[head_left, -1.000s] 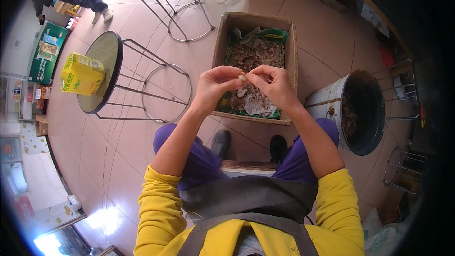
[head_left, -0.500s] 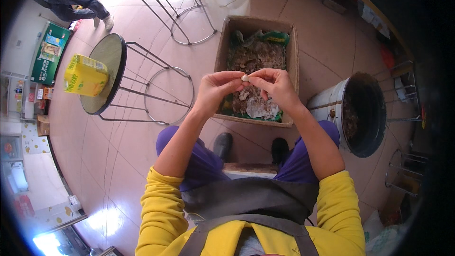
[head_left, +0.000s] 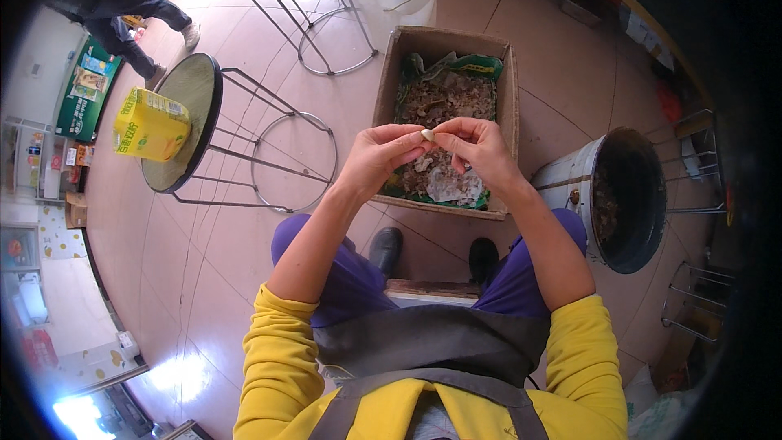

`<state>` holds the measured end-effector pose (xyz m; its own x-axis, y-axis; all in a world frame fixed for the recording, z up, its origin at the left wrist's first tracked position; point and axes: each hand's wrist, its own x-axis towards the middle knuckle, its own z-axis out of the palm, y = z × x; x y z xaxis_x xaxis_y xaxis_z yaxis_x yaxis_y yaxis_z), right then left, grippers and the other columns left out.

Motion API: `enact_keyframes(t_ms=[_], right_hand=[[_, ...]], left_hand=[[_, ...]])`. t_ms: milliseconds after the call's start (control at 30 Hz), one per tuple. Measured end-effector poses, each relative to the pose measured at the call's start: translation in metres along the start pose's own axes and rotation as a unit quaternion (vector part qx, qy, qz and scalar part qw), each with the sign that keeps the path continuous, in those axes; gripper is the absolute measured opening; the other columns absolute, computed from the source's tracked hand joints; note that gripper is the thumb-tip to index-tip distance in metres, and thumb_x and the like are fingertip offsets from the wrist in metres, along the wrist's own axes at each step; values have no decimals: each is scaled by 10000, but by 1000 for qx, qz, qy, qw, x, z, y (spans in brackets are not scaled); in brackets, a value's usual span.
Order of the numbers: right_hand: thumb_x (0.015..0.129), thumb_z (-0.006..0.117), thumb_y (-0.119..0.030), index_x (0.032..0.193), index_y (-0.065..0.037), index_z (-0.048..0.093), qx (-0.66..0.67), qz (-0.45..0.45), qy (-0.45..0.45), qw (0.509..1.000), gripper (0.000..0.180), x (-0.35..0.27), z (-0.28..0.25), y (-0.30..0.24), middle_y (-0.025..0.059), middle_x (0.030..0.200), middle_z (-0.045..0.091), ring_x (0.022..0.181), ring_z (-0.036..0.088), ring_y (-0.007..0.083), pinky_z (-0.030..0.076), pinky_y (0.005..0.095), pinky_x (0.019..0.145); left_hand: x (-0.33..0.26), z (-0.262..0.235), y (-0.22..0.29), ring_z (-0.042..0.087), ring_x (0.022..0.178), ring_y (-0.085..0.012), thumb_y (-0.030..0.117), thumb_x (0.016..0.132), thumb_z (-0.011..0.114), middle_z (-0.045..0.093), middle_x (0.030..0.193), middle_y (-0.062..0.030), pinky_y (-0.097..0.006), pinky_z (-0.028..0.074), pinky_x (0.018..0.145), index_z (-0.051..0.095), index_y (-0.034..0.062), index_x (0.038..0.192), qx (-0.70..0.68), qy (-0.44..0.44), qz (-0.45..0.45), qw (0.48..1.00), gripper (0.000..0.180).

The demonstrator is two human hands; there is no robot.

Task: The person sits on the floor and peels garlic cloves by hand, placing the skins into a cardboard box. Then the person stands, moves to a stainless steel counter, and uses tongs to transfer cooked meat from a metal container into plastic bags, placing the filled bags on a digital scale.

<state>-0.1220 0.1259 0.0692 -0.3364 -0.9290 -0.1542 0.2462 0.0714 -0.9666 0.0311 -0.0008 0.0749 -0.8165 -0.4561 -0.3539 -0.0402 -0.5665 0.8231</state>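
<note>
A small pale garlic clove [head_left: 428, 135] is pinched between the fingertips of both hands, over the cardboard box [head_left: 508, 114]. My left hand [head_left: 376, 155] grips it from the left with thumb and forefinger. From the other side, the thumb and forefinger of my right hand [head_left: 479, 149] close on it, the remaining fingers curled. Below them the box is lined with a green bag [head_left: 479, 63] and holds brownish, papery peels [head_left: 444, 102], with a whitish crumpled piece [head_left: 450, 186] near its front edge.
At the right a white bucket [head_left: 562, 183] with a dark inside leans toward me. A round stool [head_left: 189, 134] at the left carries a yellow container [head_left: 152, 126]; another stool [head_left: 330, 41] and a translucent bin [head_left: 399, 4] stand behind. A person [head_left: 130, 16] is at the far left.
Both hands keep their pinch on the garlic clove, with only slight finger movement. The person at the far left has taken a step, legs now wider apart.
</note>
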Motion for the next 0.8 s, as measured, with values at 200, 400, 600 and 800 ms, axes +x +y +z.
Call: enact_keyframes(t_ms=[200,400,600,800], right_hand=[[914,615,-140,994,1,673,0,-5,29,1000,172,2,0,7,45,813,663,521,521,60,420,185,453],[988,496,-241,916,-28,590,96,36,92,990,243,3,20,37,21,704,589,482,520,82,420,218,422],[980,515,-253,879,-30,575,-2,-3,119,993,252,7,18,37,19,669,580,478,511,82,405,227,416],[935,591,-237,867,-23,634,-161,-86,155,971,229,8,10,23,28,677,603,557,520,81,424,256,522]], left_hand=[[2,2,-10,666,898,-151,82,885,647,671,975,-119,-196,556,779,632,-32,1051,-31,-2,-19,999,201],[10,3,-34,656,947,-162,80,887,642,648,1024,-127,-201,560,818,602,-45,1093,-129,31,-68,989,244],[12,4,-36,633,1018,-183,66,904,611,627,1093,-141,-211,544,867,577,-63,1156,-186,10,-81,979,285],[9,8,-28,633,1008,-189,45,919,581,625,1133,-149,-248,520,902,564,-89,1178,-82,37,-12,996,293]])
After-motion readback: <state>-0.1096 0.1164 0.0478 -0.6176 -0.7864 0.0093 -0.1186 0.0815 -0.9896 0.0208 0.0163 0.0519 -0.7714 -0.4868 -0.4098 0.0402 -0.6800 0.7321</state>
